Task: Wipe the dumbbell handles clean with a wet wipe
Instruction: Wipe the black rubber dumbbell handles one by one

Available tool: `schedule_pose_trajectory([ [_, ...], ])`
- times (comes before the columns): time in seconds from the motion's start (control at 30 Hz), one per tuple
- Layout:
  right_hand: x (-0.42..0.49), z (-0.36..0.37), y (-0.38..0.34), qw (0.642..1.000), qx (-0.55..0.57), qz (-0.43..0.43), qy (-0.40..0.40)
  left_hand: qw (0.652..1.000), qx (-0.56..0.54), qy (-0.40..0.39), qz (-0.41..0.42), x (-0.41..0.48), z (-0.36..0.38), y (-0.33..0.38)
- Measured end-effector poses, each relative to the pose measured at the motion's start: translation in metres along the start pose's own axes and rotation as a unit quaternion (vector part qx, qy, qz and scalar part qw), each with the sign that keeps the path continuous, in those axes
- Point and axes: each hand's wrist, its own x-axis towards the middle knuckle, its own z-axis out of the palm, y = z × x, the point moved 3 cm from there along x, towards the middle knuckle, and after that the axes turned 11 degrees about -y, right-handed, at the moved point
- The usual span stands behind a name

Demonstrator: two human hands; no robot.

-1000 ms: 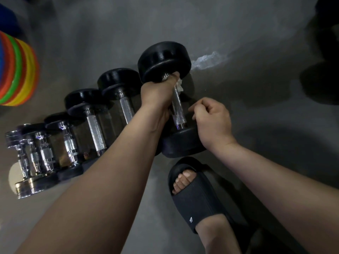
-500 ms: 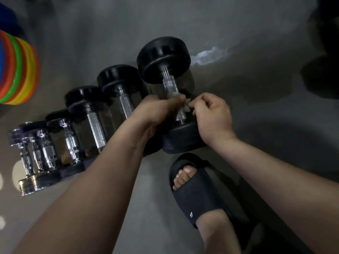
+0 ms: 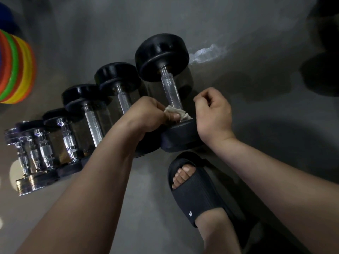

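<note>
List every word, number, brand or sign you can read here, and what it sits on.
Nothing reads clearly.
Black slide sandal: a small white emblem on its strap, too small to read.
Dumbbell heads: no numbers or labels visible.
Coloured discs: no print visible.

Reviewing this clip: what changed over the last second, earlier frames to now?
The left hand, gripping the wet wipe, slid down the largest dumbbell's handle from the far head to the near head, leaving the knurled bar bare above it. Nothing was picked up or released. The right hand stayed curled beside the near head, and the other dumbbells and the sandalled foot kept their places.
</note>
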Motion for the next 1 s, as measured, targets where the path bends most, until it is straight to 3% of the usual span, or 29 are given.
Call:
schedule_pose_trajectory([
  [0.1, 0.0, 0.001, -0.001, 1.0, 0.0, -0.004, 0.005, 0.994, -0.106, 0.017, 0.019, 0.005, -0.005, -0.001],
  [0.2, 0.0, 0.001, -0.002, 1.0, -0.001, -0.003, -0.005, 0.975, -0.194, 0.09, 0.06, 0.011, -0.014, 0.005],
  [0.3, 0.0, 0.001, -0.004, 1.0, -0.01, -0.013, -0.026, 0.977, -0.119, 0.151, 0.095, 0.009, -0.021, 0.009],
  [0.4, -0.001, -0.002, -0.011, 0.997, -0.043, -0.054, -0.045, 0.976, -0.046, 0.199, 0.075, -0.001, -0.019, 0.001],
  [0.57, -0.002, -0.004, -0.025, 0.977, -0.109, -0.168, -0.076, 0.972, -0.145, 0.147, 0.112, -0.017, 0.001, -0.005],
  [0.7, 0.002, -0.001, -0.024, 0.977, -0.043, -0.117, -0.17, 0.95, -0.268, 0.049, 0.152, -0.022, 0.01, 0.0],
  [0.8, 0.008, -0.001, -0.025, 0.965, -0.012, -0.116, -0.234, 0.945, -0.281, 0.027, 0.166, -0.022, 0.009, 0.004],
  [0.9, 0.018, -0.005, -0.025, 0.972, 0.053, -0.064, -0.219, 0.943, -0.288, 0.049, 0.16, -0.018, 0.009, 0.002],
  [1.0, 0.028, -0.008, -0.023, 0.977, 0.029, -0.021, -0.21, 0.947, -0.279, 0.063, 0.149, -0.015, 0.011, 0.001],
])
